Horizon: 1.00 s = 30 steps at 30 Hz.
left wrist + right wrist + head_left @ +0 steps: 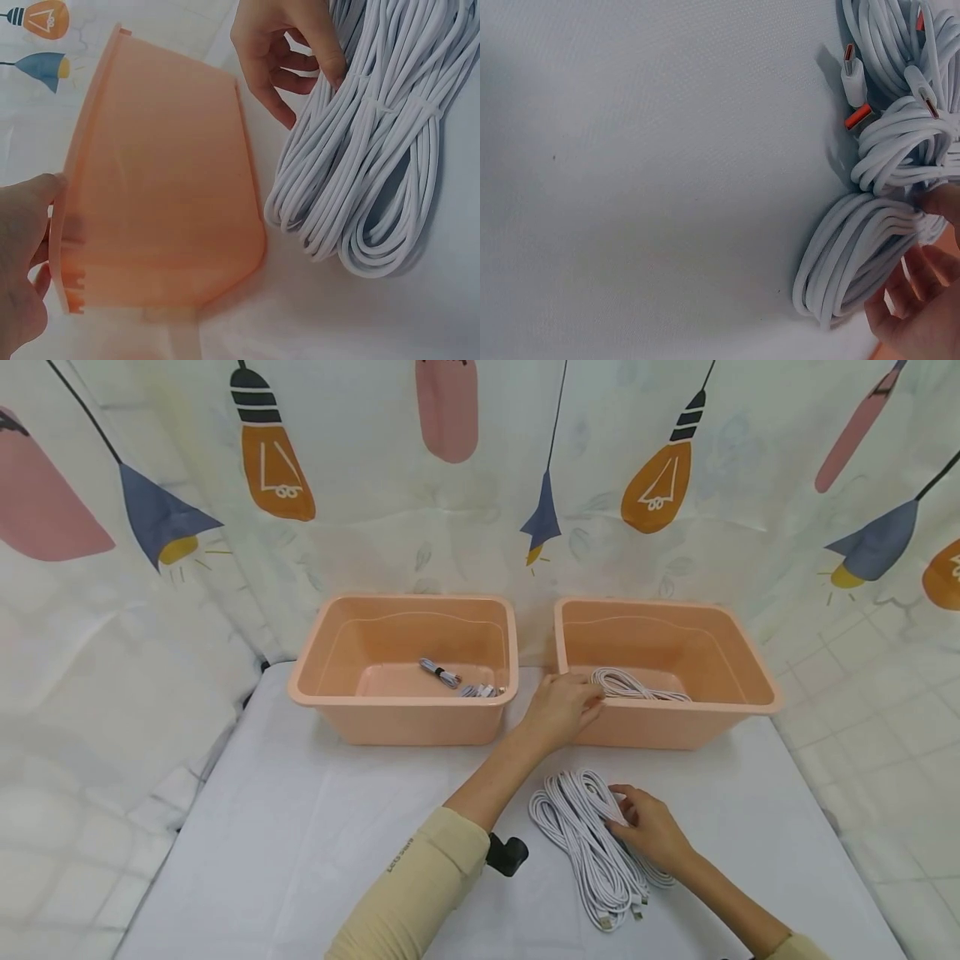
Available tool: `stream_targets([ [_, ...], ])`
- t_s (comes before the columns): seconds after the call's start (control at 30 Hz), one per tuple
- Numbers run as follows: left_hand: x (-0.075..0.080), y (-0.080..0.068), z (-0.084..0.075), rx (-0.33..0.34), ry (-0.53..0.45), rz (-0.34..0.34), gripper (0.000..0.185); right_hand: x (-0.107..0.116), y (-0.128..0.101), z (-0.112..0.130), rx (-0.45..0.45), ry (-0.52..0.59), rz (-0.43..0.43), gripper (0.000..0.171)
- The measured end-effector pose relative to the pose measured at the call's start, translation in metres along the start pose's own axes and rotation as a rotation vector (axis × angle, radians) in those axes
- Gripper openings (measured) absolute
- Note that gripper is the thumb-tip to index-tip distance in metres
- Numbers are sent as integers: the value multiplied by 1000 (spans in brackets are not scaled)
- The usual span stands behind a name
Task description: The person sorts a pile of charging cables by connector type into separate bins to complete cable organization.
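My left hand [566,710] is at the near left corner of the right-hand peach bin [675,727], its fingertips over the rim. In the left wrist view the thumb of this hand [22,247] is by the rim, and the fingertips are partly hidden. A coiled white cable [633,685] lies inside that bin, right beside those fingertips. On the table my right hand [652,831] grips the edge of one coil [855,255] in a pile of white cable bundles [585,843]. Metal plugs with orange insides [859,116] show in the right wrist view.
A second peach bin [420,722] stands to the left, holding a small tied grey cable [440,672] and another cable with white plugs [480,691]. Both bins stand at the back of the white-covered table [285,827], before a patterned curtain [360,552].
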<state>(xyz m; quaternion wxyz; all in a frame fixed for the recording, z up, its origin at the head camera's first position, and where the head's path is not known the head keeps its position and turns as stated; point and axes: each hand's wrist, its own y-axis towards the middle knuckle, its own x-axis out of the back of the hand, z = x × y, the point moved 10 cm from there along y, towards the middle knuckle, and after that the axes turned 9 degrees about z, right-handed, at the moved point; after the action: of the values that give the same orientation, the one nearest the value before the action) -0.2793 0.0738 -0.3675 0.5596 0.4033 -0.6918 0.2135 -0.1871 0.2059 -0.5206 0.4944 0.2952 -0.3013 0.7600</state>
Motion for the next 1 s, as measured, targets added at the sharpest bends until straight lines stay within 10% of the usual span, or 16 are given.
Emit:
stream_targets([
  [1.0,-1,2,1,16,-10,9,18,48,-14,27,172,-112,-114,55],
])
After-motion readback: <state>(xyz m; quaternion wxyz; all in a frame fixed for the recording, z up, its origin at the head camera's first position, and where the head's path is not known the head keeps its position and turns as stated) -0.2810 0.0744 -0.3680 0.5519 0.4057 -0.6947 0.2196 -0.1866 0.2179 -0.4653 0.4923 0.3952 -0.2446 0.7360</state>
